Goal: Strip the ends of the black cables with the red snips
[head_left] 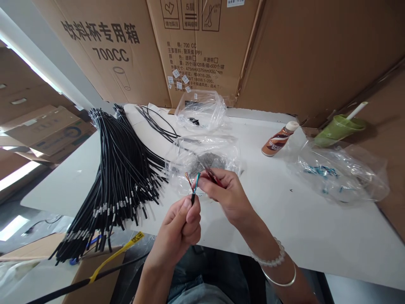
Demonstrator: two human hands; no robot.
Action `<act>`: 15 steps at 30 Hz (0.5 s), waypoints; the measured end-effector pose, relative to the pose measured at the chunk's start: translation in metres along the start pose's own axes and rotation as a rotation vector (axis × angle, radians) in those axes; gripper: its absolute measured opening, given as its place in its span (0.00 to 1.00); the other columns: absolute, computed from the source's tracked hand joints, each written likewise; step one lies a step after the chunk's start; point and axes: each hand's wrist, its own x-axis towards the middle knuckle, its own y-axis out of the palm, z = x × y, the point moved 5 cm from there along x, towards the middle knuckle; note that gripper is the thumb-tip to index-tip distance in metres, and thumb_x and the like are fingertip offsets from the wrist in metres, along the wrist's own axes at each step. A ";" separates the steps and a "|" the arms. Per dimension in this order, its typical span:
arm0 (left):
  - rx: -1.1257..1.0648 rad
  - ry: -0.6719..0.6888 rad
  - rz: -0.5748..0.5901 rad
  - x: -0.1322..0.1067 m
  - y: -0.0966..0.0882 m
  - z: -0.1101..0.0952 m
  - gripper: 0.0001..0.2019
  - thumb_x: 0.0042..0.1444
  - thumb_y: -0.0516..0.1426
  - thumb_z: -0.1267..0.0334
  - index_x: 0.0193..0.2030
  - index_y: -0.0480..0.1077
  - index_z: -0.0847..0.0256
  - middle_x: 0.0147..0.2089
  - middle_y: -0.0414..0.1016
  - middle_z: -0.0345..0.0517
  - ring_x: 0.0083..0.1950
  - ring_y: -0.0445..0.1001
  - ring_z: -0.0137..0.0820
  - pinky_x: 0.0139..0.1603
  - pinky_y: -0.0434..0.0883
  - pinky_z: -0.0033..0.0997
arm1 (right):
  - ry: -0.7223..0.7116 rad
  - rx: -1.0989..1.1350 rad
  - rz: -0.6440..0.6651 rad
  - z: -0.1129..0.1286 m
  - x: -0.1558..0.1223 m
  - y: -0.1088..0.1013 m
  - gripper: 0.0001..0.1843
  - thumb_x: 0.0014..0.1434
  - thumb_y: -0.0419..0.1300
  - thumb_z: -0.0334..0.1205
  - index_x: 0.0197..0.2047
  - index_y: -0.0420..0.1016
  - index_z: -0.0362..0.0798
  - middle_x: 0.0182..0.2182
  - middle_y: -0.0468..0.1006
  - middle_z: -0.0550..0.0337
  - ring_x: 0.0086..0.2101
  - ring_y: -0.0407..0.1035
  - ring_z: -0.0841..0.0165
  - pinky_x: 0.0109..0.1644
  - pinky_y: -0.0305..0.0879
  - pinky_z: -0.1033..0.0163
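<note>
We hold both forearms up from the lower edge of the view, hands meeting near the middle; our left hand [183, 226] is curled into a loose fist, thumb pressed against the forefinger in a pinch, knuckles turned toward us; our right hand [226, 192] sits just above and beside it, palm down, fingers bent and closed in a fine pinch; the right wrist is bent inward, and wears two bracelets.
</note>
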 end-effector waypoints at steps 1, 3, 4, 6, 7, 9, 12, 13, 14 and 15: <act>-0.074 -0.021 0.081 0.000 0.003 0.000 0.19 0.64 0.53 0.54 0.25 0.56 0.60 0.16 0.38 0.25 0.15 0.32 0.17 0.14 0.42 0.16 | 0.073 0.107 0.059 -0.004 0.001 0.002 0.09 0.56 0.62 0.42 0.27 0.75 0.47 0.15 0.55 0.72 0.17 0.46 0.80 0.20 0.45 0.69; -0.186 -0.044 0.202 -0.001 0.006 0.000 0.20 0.64 0.53 0.56 0.24 0.53 0.59 0.14 0.38 0.24 0.14 0.30 0.16 0.12 0.41 0.15 | 0.157 0.233 0.132 -0.009 0.001 0.006 0.10 0.57 0.62 0.44 0.29 0.77 0.47 0.14 0.48 0.74 0.16 0.39 0.80 0.19 0.39 0.68; -0.220 -0.050 0.233 -0.001 0.007 0.001 0.20 0.64 0.53 0.56 0.24 0.51 0.58 0.14 0.37 0.24 0.13 0.29 0.16 0.11 0.39 0.15 | 0.161 0.252 0.133 -0.009 0.001 0.007 0.10 0.56 0.63 0.44 0.28 0.77 0.47 0.14 0.48 0.74 0.16 0.39 0.80 0.19 0.39 0.69; -0.251 -0.056 0.255 -0.001 0.008 0.001 0.21 0.65 0.52 0.57 0.23 0.48 0.58 0.13 0.36 0.23 0.13 0.27 0.16 0.10 0.37 0.16 | 0.128 0.239 0.084 -0.006 0.001 0.006 0.08 0.54 0.66 0.43 0.28 0.77 0.47 0.14 0.55 0.73 0.17 0.45 0.81 0.20 0.46 0.70; -0.264 -0.062 0.262 -0.001 0.008 0.002 0.22 0.65 0.52 0.58 0.23 0.47 0.57 0.13 0.35 0.24 0.13 0.27 0.16 0.10 0.36 0.16 | 0.109 0.224 0.052 -0.004 0.001 0.005 0.06 0.52 0.67 0.41 0.29 0.78 0.48 0.16 0.61 0.71 0.18 0.51 0.80 0.22 0.53 0.71; -0.284 -0.075 0.275 -0.001 0.009 0.002 0.22 0.65 0.52 0.58 0.23 0.46 0.58 0.13 0.36 0.23 0.12 0.26 0.16 0.10 0.35 0.16 | 0.090 0.191 0.013 0.001 0.001 0.003 0.06 0.49 0.70 0.39 0.30 0.78 0.49 0.23 0.73 0.67 0.24 0.63 0.78 0.30 0.64 0.71; -0.302 -0.086 0.283 -0.002 0.010 0.003 0.22 0.65 0.52 0.58 0.23 0.46 0.58 0.13 0.37 0.23 0.12 0.27 0.15 0.10 0.35 0.16 | 0.057 0.128 -0.012 0.006 0.001 0.001 0.06 0.48 0.70 0.38 0.28 0.77 0.49 0.29 0.78 0.63 0.31 0.69 0.74 0.37 0.68 0.67; -0.306 -0.088 0.284 -0.003 0.010 0.003 0.22 0.65 0.53 0.58 0.23 0.46 0.58 0.13 0.37 0.23 0.12 0.27 0.15 0.09 0.35 0.16 | 0.048 0.109 -0.005 0.007 0.001 0.000 0.06 0.49 0.70 0.39 0.28 0.77 0.48 0.27 0.77 0.63 0.31 0.69 0.73 0.36 0.68 0.67; -0.310 -0.089 0.287 -0.003 0.010 0.003 0.22 0.65 0.53 0.58 0.23 0.46 0.58 0.13 0.37 0.23 0.12 0.27 0.15 0.09 0.35 0.16 | 0.043 0.096 0.009 0.007 0.001 0.000 0.05 0.50 0.69 0.39 0.28 0.77 0.49 0.24 0.74 0.64 0.29 0.67 0.74 0.34 0.67 0.67; -0.312 -0.093 0.290 -0.003 0.010 0.003 0.22 0.64 0.53 0.58 0.23 0.46 0.57 0.13 0.36 0.23 0.12 0.26 0.15 0.09 0.35 0.16 | 0.043 0.095 0.028 0.006 0.001 0.000 0.05 0.51 0.68 0.40 0.29 0.78 0.49 0.20 0.70 0.66 0.26 0.64 0.75 0.31 0.64 0.68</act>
